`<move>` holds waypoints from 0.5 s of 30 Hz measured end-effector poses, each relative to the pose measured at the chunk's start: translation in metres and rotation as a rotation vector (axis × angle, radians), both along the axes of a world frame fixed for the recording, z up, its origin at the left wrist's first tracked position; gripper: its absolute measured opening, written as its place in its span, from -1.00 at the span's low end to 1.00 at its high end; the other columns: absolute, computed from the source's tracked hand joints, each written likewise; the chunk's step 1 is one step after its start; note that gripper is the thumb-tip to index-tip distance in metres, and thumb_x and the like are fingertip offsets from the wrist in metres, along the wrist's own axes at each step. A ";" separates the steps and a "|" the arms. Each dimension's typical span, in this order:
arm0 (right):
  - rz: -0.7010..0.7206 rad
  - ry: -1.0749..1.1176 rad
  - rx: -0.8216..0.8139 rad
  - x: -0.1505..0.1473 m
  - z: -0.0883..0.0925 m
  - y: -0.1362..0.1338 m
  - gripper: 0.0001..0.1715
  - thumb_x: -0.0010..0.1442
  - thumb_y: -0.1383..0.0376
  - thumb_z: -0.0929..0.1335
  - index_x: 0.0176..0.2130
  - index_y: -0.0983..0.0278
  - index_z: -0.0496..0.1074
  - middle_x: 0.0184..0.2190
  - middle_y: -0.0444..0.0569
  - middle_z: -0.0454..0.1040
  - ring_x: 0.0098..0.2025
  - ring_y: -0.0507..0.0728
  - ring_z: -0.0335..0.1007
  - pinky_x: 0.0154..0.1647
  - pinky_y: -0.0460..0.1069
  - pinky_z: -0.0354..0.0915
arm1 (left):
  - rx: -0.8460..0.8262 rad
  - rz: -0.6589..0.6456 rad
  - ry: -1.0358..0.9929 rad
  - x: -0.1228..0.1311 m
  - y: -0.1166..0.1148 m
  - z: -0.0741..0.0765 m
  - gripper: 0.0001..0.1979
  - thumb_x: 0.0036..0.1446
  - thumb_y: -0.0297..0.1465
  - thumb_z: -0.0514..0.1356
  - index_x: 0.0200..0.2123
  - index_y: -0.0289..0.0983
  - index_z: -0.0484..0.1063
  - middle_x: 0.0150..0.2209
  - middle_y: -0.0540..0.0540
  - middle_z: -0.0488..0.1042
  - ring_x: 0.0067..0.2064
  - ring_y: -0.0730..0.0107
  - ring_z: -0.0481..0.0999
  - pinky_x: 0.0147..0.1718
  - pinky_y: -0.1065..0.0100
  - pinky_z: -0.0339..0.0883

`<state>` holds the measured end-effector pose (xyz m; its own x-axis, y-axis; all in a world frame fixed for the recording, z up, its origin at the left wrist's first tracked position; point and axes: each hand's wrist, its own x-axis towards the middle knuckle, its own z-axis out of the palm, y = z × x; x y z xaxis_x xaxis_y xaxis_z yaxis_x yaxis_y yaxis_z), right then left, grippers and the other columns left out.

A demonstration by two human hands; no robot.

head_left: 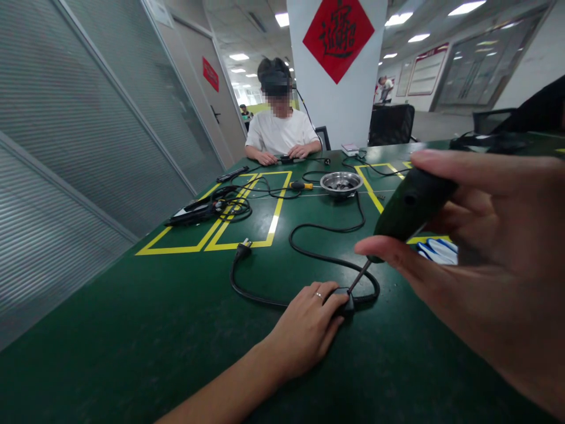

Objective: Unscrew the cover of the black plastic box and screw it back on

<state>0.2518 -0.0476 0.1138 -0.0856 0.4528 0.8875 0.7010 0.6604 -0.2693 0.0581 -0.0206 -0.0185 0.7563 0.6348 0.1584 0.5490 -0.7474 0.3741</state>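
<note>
1. Green table (132, 330): a steel bowl (341, 192) of small parts and a yellow-handled screwdriver (301, 185) sit beyond the work, well apart.
2. Black cord (260, 300) curves around the site; its plug (243, 249) points away from the worker.
3. Left hand (306, 324) grasps the small black box (348, 304) on the table, obscuring its long axis.
4. Right hand (498, 247) grips a dark-handled screwdriver (408, 206), slanted, shaft pointing down-left, tip at the box.

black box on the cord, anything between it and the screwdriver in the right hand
Nothing visible does: the screwdriver in the right hand slants down to the black box, and the left hand holds the box beside the tip, not between.
</note>
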 end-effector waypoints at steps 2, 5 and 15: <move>0.018 0.033 -0.066 -0.002 0.000 0.000 -0.25 -0.01 0.33 0.46 0.13 0.00 0.22 0.09 -0.23 0.35 -0.03 0.11 0.43 -0.23 -0.02 0.51 | -0.005 0.000 -0.003 0.000 0.000 0.000 -0.65 0.27 -0.46 0.05 0.11 -0.19 0.19 0.12 -0.18 0.25 0.07 0.09 0.29 0.05 0.04 0.23; -0.039 0.027 -0.048 -0.003 0.000 -0.001 -0.29 -0.01 0.40 0.44 0.10 0.07 0.23 0.07 -0.26 0.38 -0.03 0.05 0.45 -0.18 -0.09 0.50 | -0.005 0.003 -0.005 0.000 0.000 -0.001 -0.65 0.27 -0.46 0.05 0.11 -0.20 0.20 0.12 -0.18 0.25 0.07 0.10 0.28 0.05 0.04 0.23; -0.075 0.003 -0.077 0.000 0.008 -0.003 -0.41 0.02 0.40 0.44 0.04 0.14 0.27 0.04 -0.25 0.40 0.02 0.01 0.39 0.05 -0.11 0.42 | -0.008 0.002 0.002 0.000 0.000 -0.001 -0.64 0.28 -0.45 0.05 0.13 -0.20 0.18 0.13 -0.17 0.24 0.07 0.12 0.27 0.06 0.05 0.23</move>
